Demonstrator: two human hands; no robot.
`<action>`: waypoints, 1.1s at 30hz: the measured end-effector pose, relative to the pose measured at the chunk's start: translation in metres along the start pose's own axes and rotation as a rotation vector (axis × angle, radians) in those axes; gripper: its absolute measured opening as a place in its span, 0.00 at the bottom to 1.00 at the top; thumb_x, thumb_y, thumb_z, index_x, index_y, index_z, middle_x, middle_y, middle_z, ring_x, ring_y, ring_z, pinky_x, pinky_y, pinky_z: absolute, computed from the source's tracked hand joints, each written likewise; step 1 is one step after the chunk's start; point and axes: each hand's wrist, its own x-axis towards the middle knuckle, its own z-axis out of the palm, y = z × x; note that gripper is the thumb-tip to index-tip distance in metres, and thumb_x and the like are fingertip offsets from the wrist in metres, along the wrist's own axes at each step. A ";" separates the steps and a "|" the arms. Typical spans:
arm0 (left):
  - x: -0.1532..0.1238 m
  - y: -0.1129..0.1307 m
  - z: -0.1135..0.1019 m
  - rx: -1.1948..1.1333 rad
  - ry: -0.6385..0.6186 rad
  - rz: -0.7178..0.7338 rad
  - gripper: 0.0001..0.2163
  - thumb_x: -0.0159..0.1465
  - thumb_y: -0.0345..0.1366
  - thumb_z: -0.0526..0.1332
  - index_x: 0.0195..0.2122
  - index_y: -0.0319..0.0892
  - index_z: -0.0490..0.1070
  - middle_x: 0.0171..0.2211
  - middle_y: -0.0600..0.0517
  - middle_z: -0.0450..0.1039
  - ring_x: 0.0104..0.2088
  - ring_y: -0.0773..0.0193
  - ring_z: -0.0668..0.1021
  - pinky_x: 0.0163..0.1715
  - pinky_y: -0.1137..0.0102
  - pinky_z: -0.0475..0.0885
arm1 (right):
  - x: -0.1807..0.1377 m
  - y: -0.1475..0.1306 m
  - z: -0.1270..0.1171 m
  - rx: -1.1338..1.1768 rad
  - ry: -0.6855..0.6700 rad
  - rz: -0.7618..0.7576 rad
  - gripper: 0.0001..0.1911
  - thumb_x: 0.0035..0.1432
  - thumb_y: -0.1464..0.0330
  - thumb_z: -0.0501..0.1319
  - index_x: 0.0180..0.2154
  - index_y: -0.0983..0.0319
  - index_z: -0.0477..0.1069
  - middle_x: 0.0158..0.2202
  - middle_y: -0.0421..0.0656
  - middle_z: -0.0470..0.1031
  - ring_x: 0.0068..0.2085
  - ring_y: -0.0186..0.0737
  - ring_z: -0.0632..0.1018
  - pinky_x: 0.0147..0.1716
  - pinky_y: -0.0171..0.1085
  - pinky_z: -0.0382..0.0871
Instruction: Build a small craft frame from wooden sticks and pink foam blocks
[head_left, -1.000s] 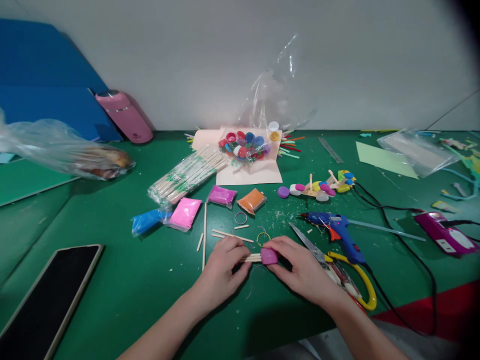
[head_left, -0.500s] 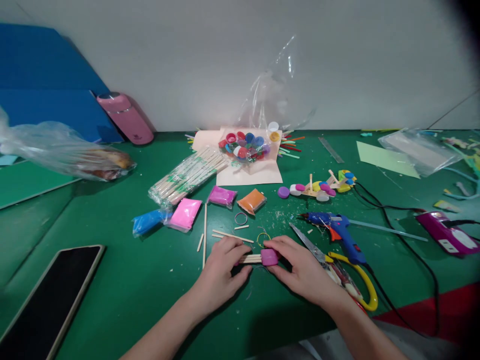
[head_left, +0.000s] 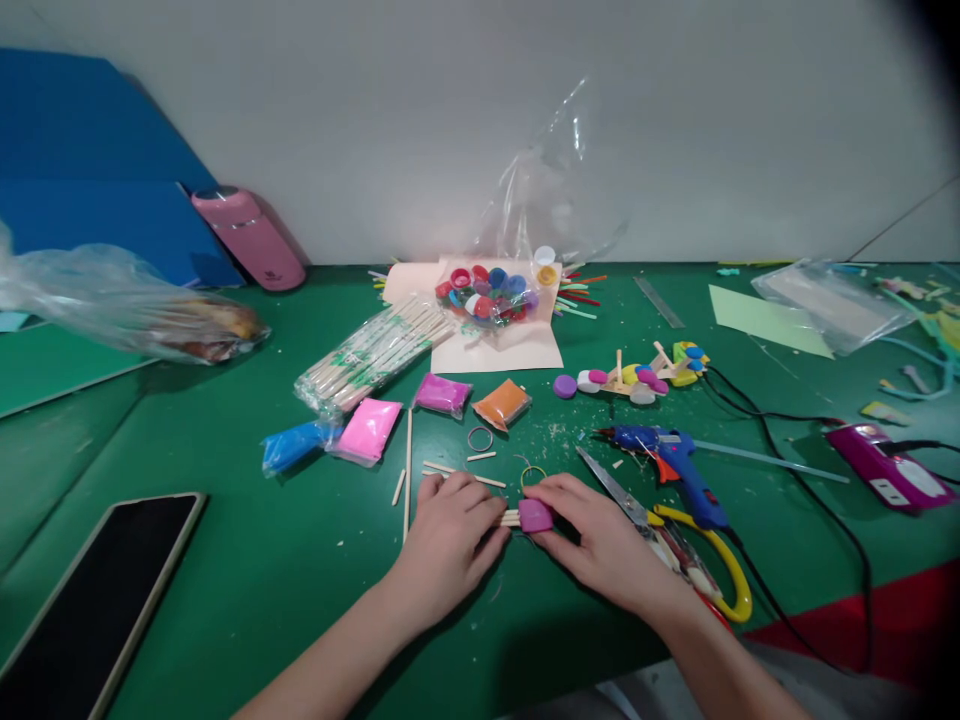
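Note:
My left hand is curled over a short bundle of wooden sticks on the green table and grips its left end. My right hand pinches a purple lump of clay pressed onto the sticks' right end. Both hands rest on the table near its front edge, almost touching. A yellow rubber band lies just beyond them, and loose sticks lie to the left.
Scissors with yellow handles and a blue glue gun with a black cord lie at right. Clay packets, wrapped chopsticks, a bag of bottle caps, and a phone at front left surround the hands.
My hands have closed in on each other, so less of the stick bundle shows between them. The view has barely shifted.

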 end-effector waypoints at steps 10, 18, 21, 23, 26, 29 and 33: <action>0.002 -0.001 0.006 0.007 0.004 0.019 0.08 0.61 0.33 0.52 0.34 0.42 0.70 0.29 0.50 0.71 0.33 0.60 0.68 0.34 0.62 0.57 | 0.000 0.000 0.000 -0.003 -0.005 0.007 0.16 0.56 0.72 0.55 0.48 0.58 0.65 0.43 0.44 0.67 0.43 0.38 0.70 0.44 0.36 0.64; 0.002 -0.001 0.007 0.008 0.029 0.038 0.08 0.61 0.32 0.51 0.32 0.42 0.70 0.28 0.50 0.71 0.33 0.60 0.68 0.33 0.63 0.57 | 0.001 -0.003 -0.002 -0.006 -0.008 0.004 0.16 0.57 0.71 0.54 0.49 0.57 0.65 0.42 0.44 0.68 0.43 0.39 0.71 0.43 0.36 0.65; 0.001 -0.001 0.007 0.008 0.039 0.043 0.08 0.61 0.32 0.52 0.32 0.42 0.70 0.28 0.50 0.71 0.33 0.60 0.68 0.33 0.63 0.58 | 0.001 -0.004 -0.002 -0.010 -0.008 -0.001 0.16 0.58 0.71 0.54 0.48 0.57 0.65 0.41 0.44 0.68 0.42 0.39 0.71 0.42 0.37 0.65; 0.001 -0.001 0.008 0.011 0.037 0.042 0.08 0.61 0.32 0.52 0.32 0.42 0.70 0.28 0.50 0.71 0.33 0.60 0.68 0.33 0.63 0.58 | 0.001 -0.003 -0.001 -0.009 -0.013 0.000 0.15 0.57 0.72 0.54 0.47 0.58 0.66 0.42 0.44 0.68 0.42 0.39 0.70 0.42 0.36 0.65; 0.002 -0.001 0.008 0.015 0.024 0.040 0.08 0.61 0.32 0.51 0.32 0.41 0.70 0.28 0.50 0.71 0.33 0.60 0.68 0.33 0.62 0.57 | 0.001 -0.002 -0.001 -0.008 -0.018 0.003 0.15 0.57 0.73 0.55 0.47 0.59 0.66 0.42 0.44 0.67 0.43 0.38 0.70 0.43 0.35 0.65; 0.002 0.000 0.008 0.018 0.013 0.038 0.08 0.62 0.32 0.51 0.32 0.41 0.70 0.29 0.50 0.71 0.33 0.59 0.68 0.34 0.62 0.57 | 0.001 -0.001 -0.001 -0.004 -0.022 0.001 0.15 0.56 0.73 0.55 0.47 0.60 0.66 0.42 0.44 0.67 0.42 0.38 0.70 0.43 0.35 0.64; 0.002 -0.001 0.007 0.014 0.016 0.039 0.08 0.62 0.33 0.51 0.32 0.41 0.70 0.28 0.50 0.71 0.33 0.59 0.68 0.34 0.62 0.58 | 0.001 -0.001 0.000 -0.003 -0.023 -0.004 0.16 0.56 0.74 0.55 0.47 0.60 0.66 0.42 0.44 0.67 0.43 0.38 0.70 0.43 0.36 0.64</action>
